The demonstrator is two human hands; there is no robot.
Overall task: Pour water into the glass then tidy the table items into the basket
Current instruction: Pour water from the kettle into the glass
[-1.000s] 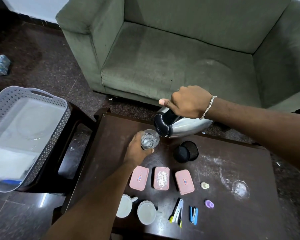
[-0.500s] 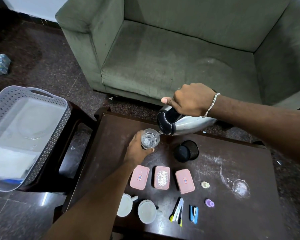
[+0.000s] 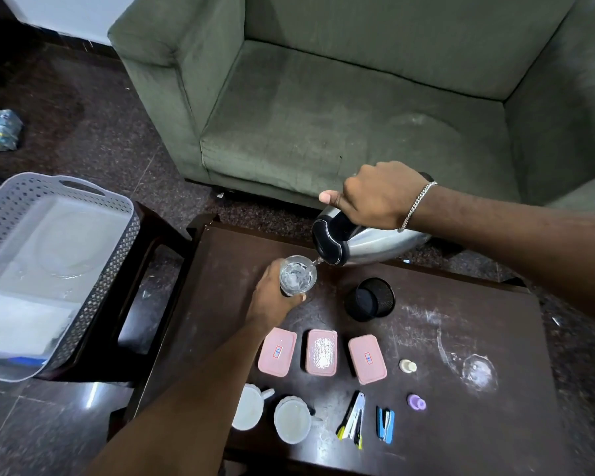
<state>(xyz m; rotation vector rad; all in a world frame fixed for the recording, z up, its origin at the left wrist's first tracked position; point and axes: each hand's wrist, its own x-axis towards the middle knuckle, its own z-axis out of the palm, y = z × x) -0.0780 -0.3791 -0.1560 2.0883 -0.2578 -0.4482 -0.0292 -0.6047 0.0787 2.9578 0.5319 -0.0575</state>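
The kettle (image 3: 364, 240) is being gripped by its handle in the closed right hand (image 3: 375, 197) and tilted with its long axis toward 8 o'clock, its spout just over the rim of the glass (image 3: 298, 275). The glass is being steadied upright on the table (image 3: 461, 424) by the left hand (image 3: 272, 298), wrapped around its 8 o'clock side. The basket (image 3: 49, 269) is being kept at 9 o'clock, nearer the left hand, well apart from the table items.

Home living room: sofa (image 3: 358, 115), coffee table (image 3: 461, 424)
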